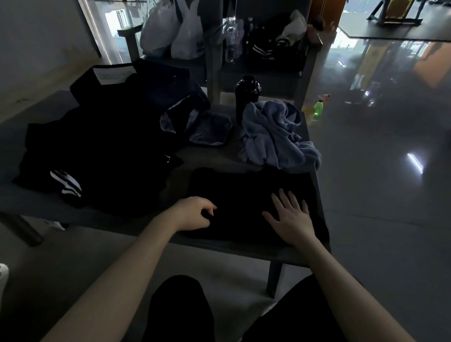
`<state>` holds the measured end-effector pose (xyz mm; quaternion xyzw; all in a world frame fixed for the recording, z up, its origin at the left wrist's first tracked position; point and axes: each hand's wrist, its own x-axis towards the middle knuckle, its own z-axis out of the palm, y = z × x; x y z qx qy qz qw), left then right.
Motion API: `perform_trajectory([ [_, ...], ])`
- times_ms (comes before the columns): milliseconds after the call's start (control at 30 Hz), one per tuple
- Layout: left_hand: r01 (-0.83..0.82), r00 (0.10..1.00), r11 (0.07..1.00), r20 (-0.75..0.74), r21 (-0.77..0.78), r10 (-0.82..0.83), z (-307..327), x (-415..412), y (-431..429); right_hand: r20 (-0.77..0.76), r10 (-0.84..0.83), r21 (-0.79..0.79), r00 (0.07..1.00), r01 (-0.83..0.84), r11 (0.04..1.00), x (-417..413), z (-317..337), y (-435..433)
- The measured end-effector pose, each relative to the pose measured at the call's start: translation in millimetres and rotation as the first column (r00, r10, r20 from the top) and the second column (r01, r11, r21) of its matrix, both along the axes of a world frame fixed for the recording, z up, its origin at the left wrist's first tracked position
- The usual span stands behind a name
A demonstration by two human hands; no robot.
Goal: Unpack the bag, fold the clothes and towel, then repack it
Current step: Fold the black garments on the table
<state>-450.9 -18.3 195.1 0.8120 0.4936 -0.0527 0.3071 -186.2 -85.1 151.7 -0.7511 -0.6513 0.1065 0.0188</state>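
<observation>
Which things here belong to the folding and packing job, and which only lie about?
Job: bag, jacket, towel, folded garment.
Lying about: spray bottle, plastic bags, clear bottle.

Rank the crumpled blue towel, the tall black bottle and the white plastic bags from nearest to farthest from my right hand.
1. Crumpled blue towel, just beyond the right hand, slightly to its left.
2. Tall black bottle, upright behind the towel.
3. White plastic bags, at the far back, to the left.
</observation>
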Motion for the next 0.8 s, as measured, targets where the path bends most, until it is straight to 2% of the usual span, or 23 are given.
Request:
perform_trajectory([
  [100,-0.042,0.998,0.973,0.035,-0.225,0.051,13,3,11,0.002,0.025,0.004,1.000,-0.025,1.000,1,-1,2],
  [133,-0.056,0.998,0.989,0.035,-0.133,0.061,12,5,15,0.005,0.031,0.011,0.999,-0.032,0.999,2,-1,2],
  [167,-0.060,0.998,0.998,0.018,0.024,0.059,9,9,17,0.007,0.038,0.017,0.999,-0.038,0.999,3,-1,3],
  [200,-0.036,0.998,0.981,-0.049,0.192,0.046,5,12,15,0.008,0.045,0.021,0.999,-0.045,0.999,4,-1,3],
  [233,-0.007,0.992,0.956,-0.117,0.293,0.043,-3,15,11,0.004,0.053,0.023,0.999,-0.053,0.998,5,0,4],
  [333,0.019,0.972,0.947,-0.227,0.319,0.057,-30,22,-6,0.012,0.056,0.046,0.998,-0.057,0.997,5,1,4],
  [400,0.004,0.970,0.941,-0.232,0.338,0.079,-37,24,-9,0.039,-0.081,0.182,0.996,0.073,0.981,1,2,-2],
  [467,0.002,0.966,0.938,-0.243,0.346,0.087,-36,24,-7,-0.011,-0.352,0.287,0.936,0.340,0.896,-2,7,-12],
  [567,-0.001,0.964,0.932,-0.248,0.363,0.098,-36,26,-8,-0.181,-0.609,0.096,0.772,0.630,0.771,2,14,-29],
  [667,-0.019,0.960,0.929,-0.254,0.368,0.120,-39,29,-8,-0.259,-0.669,-0.013,0.696,0.690,0.723,7,16,-41],
  [800,-0.027,0.953,0.929,-0.271,0.369,0.135,-38,32,-10,-0.213,-0.673,0.070,0.709,0.698,0.713,14,29,-43],
])
